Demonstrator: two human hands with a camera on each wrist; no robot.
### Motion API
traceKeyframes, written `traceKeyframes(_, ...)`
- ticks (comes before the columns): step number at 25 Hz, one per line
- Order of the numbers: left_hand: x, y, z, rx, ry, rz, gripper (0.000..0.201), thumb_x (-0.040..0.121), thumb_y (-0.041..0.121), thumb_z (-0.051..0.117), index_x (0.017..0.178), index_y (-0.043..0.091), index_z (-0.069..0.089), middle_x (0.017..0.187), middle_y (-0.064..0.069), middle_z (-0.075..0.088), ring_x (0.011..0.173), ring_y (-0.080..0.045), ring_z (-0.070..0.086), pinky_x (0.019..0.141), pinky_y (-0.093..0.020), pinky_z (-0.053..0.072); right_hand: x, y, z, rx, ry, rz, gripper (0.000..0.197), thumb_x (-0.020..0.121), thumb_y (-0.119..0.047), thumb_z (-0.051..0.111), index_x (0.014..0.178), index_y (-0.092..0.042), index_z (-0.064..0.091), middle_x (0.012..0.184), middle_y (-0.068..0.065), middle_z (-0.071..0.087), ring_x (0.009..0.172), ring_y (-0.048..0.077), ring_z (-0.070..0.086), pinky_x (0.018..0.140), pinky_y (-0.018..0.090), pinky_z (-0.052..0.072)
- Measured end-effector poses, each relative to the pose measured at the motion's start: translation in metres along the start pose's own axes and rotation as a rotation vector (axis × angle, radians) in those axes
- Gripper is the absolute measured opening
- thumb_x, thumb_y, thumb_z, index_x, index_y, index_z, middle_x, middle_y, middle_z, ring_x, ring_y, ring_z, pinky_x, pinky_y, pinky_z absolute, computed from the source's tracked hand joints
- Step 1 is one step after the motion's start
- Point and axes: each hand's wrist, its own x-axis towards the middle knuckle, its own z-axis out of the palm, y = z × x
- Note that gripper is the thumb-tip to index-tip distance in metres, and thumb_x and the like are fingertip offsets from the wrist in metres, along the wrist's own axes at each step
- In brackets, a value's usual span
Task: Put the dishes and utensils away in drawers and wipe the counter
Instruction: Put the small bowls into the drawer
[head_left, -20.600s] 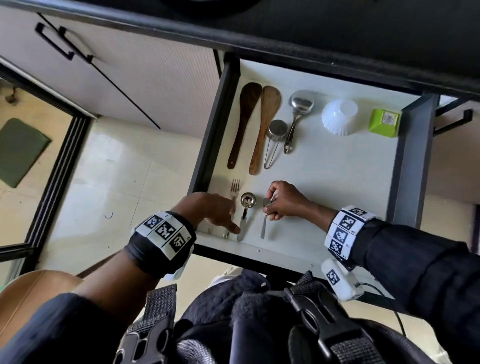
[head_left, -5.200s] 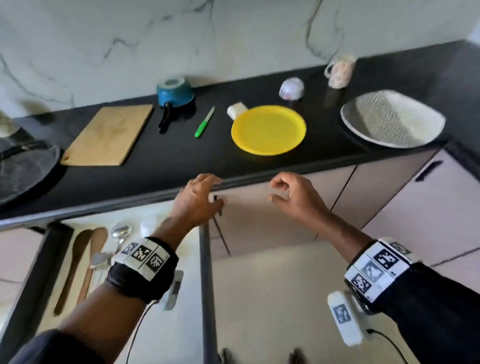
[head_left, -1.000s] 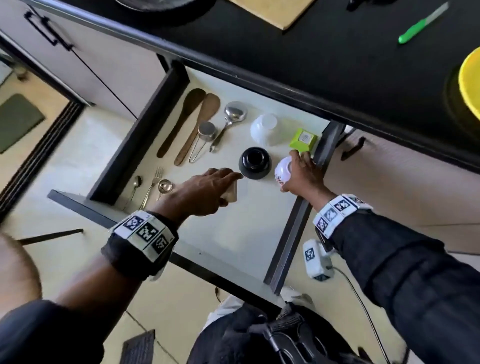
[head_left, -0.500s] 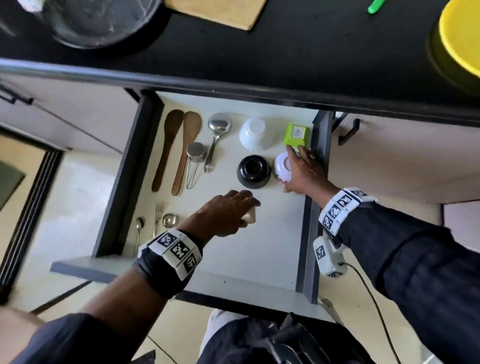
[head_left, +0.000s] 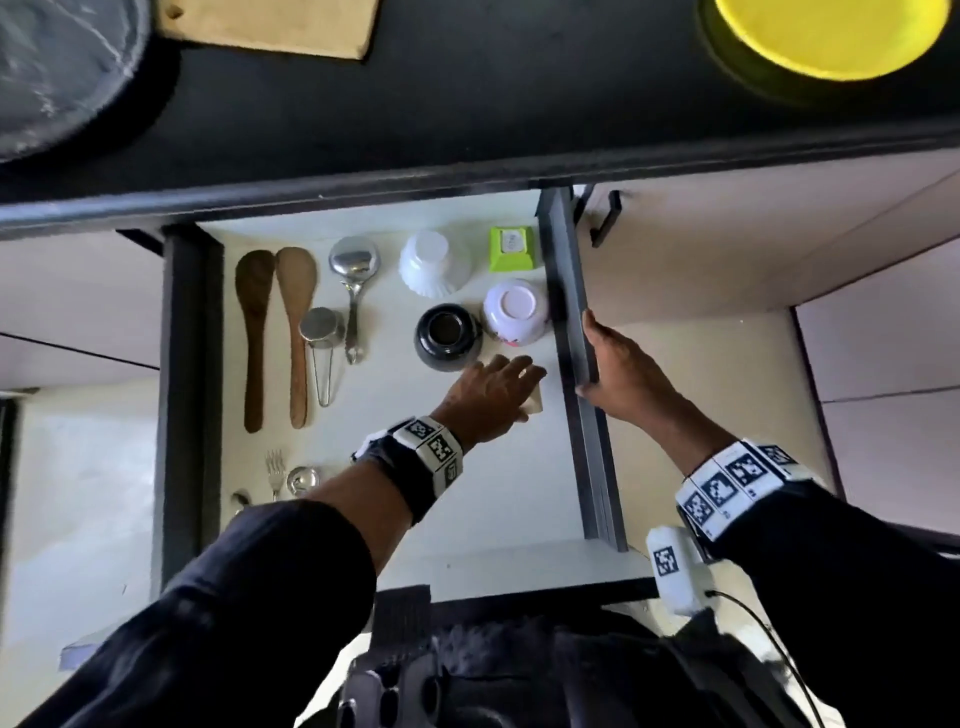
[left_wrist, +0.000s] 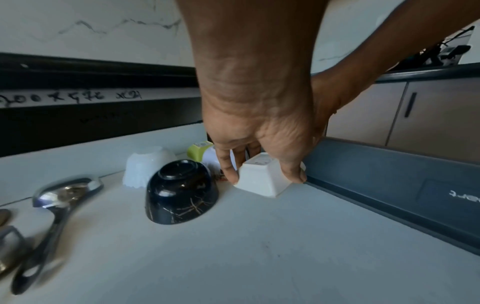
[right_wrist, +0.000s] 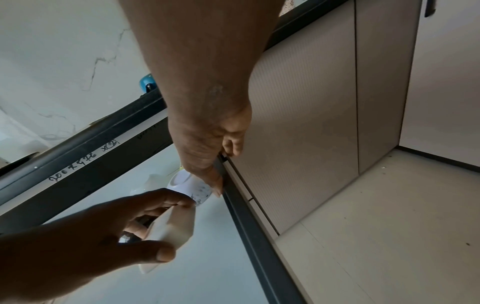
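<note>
Head view: left hand (head_left: 491, 397) covers most of the small white square dish (head_left: 535, 408), only a corner shows. Teaspoon (head_left: 240, 500) & fork (head_left: 275, 475) handles hidden behind left sleeve. Yellow plate (head_left: 826, 36), cutting board (head_left: 270, 23) cut off at top edge. Left wrist view: ladle (left_wrist: 52, 207) blurred, strainer cut off at the left edge.

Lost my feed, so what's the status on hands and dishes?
Left hand grips small white square bowl, upside down on drawer floor. Right hand holds drawer side rail. Black bowl close by; yellow plate on counter.
</note>
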Motion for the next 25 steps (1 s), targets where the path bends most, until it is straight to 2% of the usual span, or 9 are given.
traceKeyframes(5,0.007,-0.004,0.02,0.029,-0.011,-0.021,0.072,0.057,0.026,0.091,0.121,0.008,0.064,0.122,-0.017,0.064,0.091,-0.037,0.066,0.066,-0.039,0.054,-0.001,-0.002,-0.004,0.022,-0.01,0.013,0.102,0.077,-0.019,0.077,0.156,-0.014,0.013,0.148,0.011,0.045,0.13,0.031,0.049,0.102,0.04,0.046)
traceKeyframes(7,0.01,-0.006,0.023,0.044,0.007,-0.043,0.07,0.062,0.023,0.089,0.125,0.009,0.062,0.128,-0.017,0.061,0.099,-0.038,0.064,0.075,-0.044,0.055,0.001,-0.002,-0.007,-0.01,-0.041,0.018,0.104,0.076,-0.022,0.08,0.156,-0.016,0.013,0.141,0.011,0.053,0.123,0.031,0.054,0.095,0.037,0.049)
traceKeyframes(9,0.013,-0.005,0.022,0.046,-0.012,-0.069,0.067,0.075,0.023,0.081,0.134,0.011,0.054,0.14,-0.016,0.052,0.114,-0.038,0.057,0.087,-0.05,0.051,0.003,-0.001,-0.01,-0.041,-0.072,0.021,0.105,0.076,-0.026,0.081,0.156,-0.018,0.014,0.133,0.011,0.058,0.118,0.03,0.055,0.089,0.035,0.047)
traceKeyframes(11,0.019,-0.004,0.021,0.042,-0.004,-0.105,0.065,0.082,0.024,0.074,0.141,0.013,0.046,0.149,-0.014,0.042,0.125,-0.036,0.048,0.091,-0.051,0.048,0.003,-0.001,-0.012,-0.054,-0.08,0.024,0.107,0.075,-0.027,0.082,0.156,-0.018,0.013,0.131,0.011,0.058,0.119,0.03,0.055,0.089,0.035,0.047)
traceKeyframes(15,0.025,-0.004,0.025,-0.035,0.059,-0.103,0.067,0.073,0.013,0.081,0.134,0.01,0.054,0.146,-0.017,0.046,0.128,-0.038,0.05,0.072,-0.048,0.056,0.002,0.0,-0.011,-0.043,-0.079,0.022,0.107,0.076,-0.028,0.082,0.156,-0.018,0.012,0.137,0.01,0.055,0.123,0.03,0.052,0.094,0.037,0.047)
traceKeyframes(17,0.026,-0.003,0.029,-0.077,0.104,-0.107,0.066,0.073,0.009,0.081,0.133,0.01,0.054,0.148,-0.018,0.043,0.129,-0.038,0.05,0.065,-0.045,0.056,0.001,0.001,-0.011,-0.035,-0.074,0.018,0.107,0.075,-0.028,0.082,0.156,-0.019,0.012,0.137,0.01,0.056,0.124,0.029,0.052,0.095,0.037,0.048)
traceKeyframes(20,0.025,0.001,0.031,-0.136,0.133,-0.145,0.066,0.077,0.007,0.077,0.137,0.008,0.049,0.151,-0.018,0.038,0.128,-0.039,0.05,0.064,-0.046,0.055,0.001,0.002,-0.01,-0.023,-0.065,0.011,0.107,0.075,-0.027,0.081,0.156,-0.018,0.012,0.133,0.01,0.058,0.122,0.029,0.053,0.093,0.037,0.047)
traceKeyframes(25,0.021,0.005,0.03,-0.177,0.182,-0.167,0.066,0.076,0.005,0.078,0.135,0.004,0.048,0.143,-0.02,0.043,0.127,-0.04,0.047,0.065,-0.047,0.056,0.0,0.001,-0.008,-0.016,-0.059,0.002,0.105,0.076,-0.023,0.08,0.156,-0.018,0.012,0.133,0.01,0.058,0.119,0.029,0.055,0.092,0.036,0.048)
